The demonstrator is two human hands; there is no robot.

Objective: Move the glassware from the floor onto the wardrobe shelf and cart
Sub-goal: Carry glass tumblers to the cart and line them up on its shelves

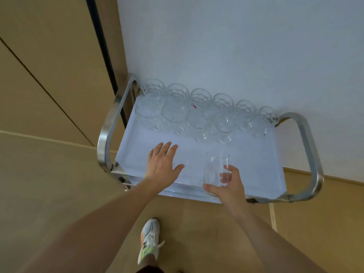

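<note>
Head view, right hand [229, 187] gripping one glass [215, 170], cart [256, 154]

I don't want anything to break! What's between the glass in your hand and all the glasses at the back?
Nothing: in the head view, only bare white cart top separates the held glass from the back rows of glasses.

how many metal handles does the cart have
2. One handle loops up at the left end of the cart, beside the wooden panel. The other handle loops at the right end, near the white wall. None seems hidden.
</note>
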